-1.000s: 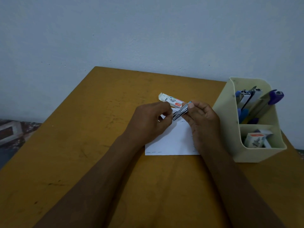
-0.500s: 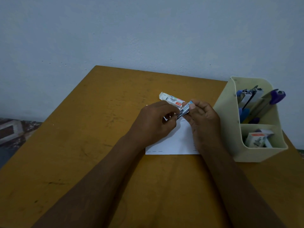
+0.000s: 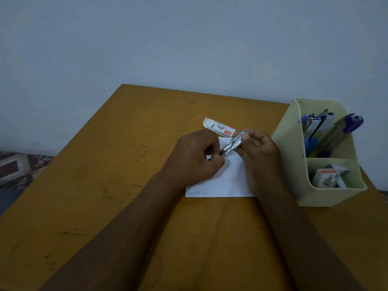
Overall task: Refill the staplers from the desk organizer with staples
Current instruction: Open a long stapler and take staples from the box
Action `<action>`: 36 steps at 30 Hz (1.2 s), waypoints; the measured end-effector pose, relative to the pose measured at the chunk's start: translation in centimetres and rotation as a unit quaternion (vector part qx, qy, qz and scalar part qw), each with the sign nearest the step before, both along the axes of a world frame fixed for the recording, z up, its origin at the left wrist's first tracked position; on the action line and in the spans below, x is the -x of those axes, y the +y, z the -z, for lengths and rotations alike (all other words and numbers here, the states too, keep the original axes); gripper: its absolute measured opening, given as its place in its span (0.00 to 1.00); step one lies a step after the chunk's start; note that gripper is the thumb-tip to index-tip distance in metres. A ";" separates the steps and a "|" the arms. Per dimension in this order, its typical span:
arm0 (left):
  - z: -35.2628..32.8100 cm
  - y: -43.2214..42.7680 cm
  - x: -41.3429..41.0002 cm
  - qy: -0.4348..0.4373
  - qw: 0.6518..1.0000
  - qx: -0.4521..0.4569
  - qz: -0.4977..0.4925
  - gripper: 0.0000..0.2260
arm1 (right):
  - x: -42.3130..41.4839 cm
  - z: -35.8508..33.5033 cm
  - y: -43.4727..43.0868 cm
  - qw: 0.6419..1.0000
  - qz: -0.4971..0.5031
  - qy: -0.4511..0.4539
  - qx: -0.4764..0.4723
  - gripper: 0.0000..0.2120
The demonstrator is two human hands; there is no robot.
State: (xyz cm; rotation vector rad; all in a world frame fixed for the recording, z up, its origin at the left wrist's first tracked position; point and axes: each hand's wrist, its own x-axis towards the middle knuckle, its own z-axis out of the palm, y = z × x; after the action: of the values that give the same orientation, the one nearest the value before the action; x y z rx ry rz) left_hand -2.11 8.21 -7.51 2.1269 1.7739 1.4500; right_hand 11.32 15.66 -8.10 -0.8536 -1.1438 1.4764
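Note:
A small silver stapler (image 3: 232, 145) with a light blue end is held slanted above a white paper sheet (image 3: 225, 182). My right hand (image 3: 259, 156) grips its upper end. My left hand (image 3: 195, 159) pinches its lower end with closed fingertips; what lies between those fingers is hidden. An open staple box (image 3: 219, 129) lies on the desk just behind the hands. The cream desk organizer (image 3: 294, 156) stands at the right with blue and purple staplers (image 3: 348, 124) in its back compartment and staple boxes (image 3: 327, 175) in its front one.
The yellow-brown wooden desk (image 3: 105, 196) meets a pale wall at its far edge. Its left edge drops off to a patterned floor (image 3: 16, 166). The organizer stands close to the right edge.
Both hands and the stapler stayed in nearly the same spot. My left fingertips slid a little along the stapler's lower end.

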 end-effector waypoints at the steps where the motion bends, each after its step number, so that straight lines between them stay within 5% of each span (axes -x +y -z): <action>1: 0.0 0.0 0.0 -0.001 1.000 0.001 0.000 0.05 | 0.0 0.0 0.0 1.000 0.000 0.004 0.001 0.05; 13: 0.7 0.5 0.1 0.089 0.994 -0.020 -0.055 0.14 | -0.2 -0.1 -0.1 1.000 -0.020 -0.008 -0.013 0.06; 19: 1.2 0.7 -0.1 0.180 0.981 0.050 -0.047 0.22 | -0.2 0.0 0.0 1.000 -0.028 0.004 -0.004 0.06; 36: 0.8 0.4 0.1 0.129 0.990 -0.002 -0.053 0.10 | -0.2 0.1 0.0 1.000 -0.022 -0.003 0.007 0.05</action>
State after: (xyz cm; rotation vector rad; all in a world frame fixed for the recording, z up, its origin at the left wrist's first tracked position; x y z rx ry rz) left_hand -2.17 8.59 -8.31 2.3495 1.9967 1.2458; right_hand 11.56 15.70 -8.19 -0.8476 -1.1635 1.5198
